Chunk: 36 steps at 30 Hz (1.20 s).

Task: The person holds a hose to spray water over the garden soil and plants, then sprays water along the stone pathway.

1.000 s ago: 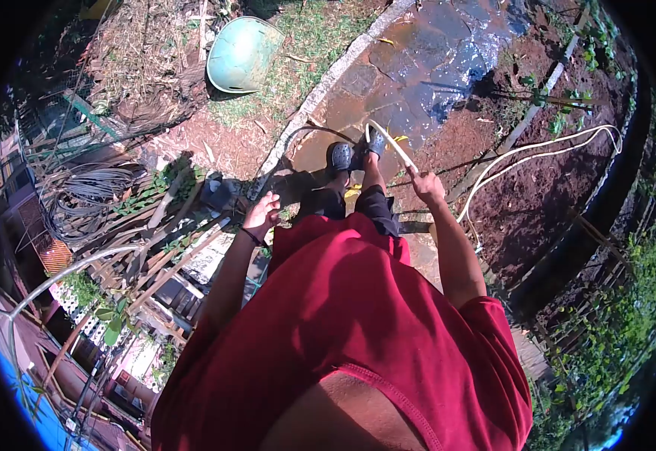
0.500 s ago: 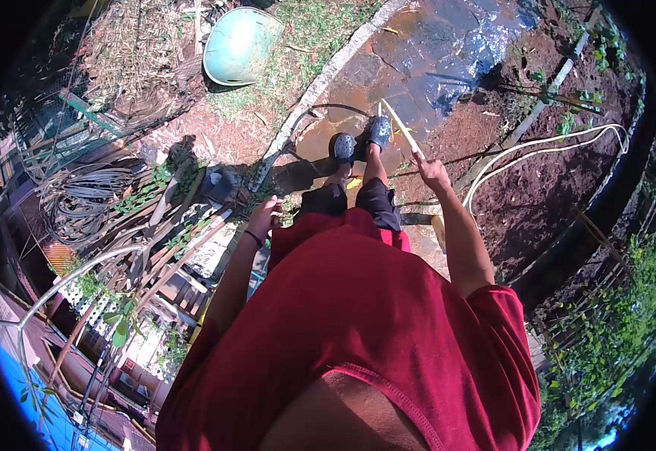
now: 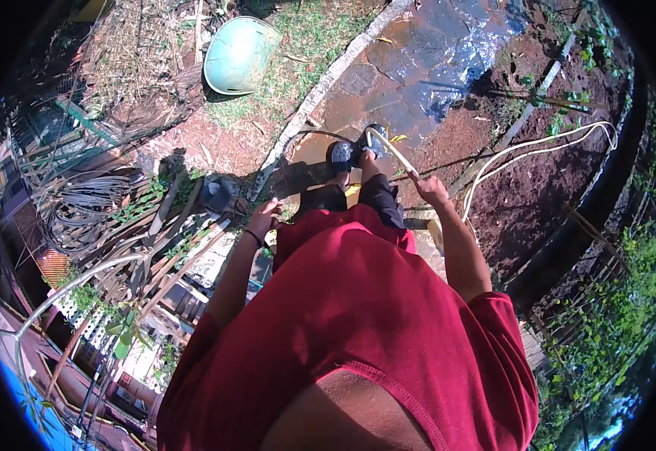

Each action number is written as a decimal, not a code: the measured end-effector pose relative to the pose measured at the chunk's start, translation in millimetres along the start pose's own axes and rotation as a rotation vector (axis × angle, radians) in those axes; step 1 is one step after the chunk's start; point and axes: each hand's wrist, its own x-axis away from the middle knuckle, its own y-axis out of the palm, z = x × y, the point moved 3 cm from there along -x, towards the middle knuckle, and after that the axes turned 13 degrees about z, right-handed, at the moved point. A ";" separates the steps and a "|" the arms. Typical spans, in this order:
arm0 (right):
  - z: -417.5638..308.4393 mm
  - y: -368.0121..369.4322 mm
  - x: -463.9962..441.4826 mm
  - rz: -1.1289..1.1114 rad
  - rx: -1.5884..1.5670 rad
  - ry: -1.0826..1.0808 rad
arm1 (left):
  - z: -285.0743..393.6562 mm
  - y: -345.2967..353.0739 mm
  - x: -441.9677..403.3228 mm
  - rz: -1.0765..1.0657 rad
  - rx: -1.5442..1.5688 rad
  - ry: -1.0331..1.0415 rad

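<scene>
My right hand (image 3: 431, 189) is closed around a cream garden hose (image 3: 397, 157), close to one end. Past the hand, the hose runs toward my feet, and its end curves over beside the shoe on the right. My left hand (image 3: 265, 216) hangs at my other side with its fingers loosely curled and apart; I see nothing in it. Below are my two dark clogs (image 3: 340, 154) with holes in them, standing on wet stone paving (image 3: 365, 94).
More of the cream hose loops over the dark soil bed on the right. A pale green tub (image 3: 241, 56) lies on the grass beyond the stone curb (image 3: 316, 94). To the left are coiled black cable (image 3: 87, 203) and piled wooden poles (image 3: 166, 214).
The end of the hose has swung back toward my feet and now bends over near the shoe. My right hand has lowered slightly in view, while my left hand stays nearly where it was.
</scene>
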 end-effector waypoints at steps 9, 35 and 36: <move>-38.9 -20.5 -17.9 -0.170 -0.016 0.174 | -6.8 8.4 -5.4 0.020 -0.049 -0.056; -9.1 -180.8 36.9 -0.564 -0.466 0.388 | -1.6 4.7 -27.6 0.030 -0.137 0.085; -4.4 -182.0 42.2 -0.587 -0.445 0.364 | -1.8 3.9 -27.7 0.032 -0.142 0.102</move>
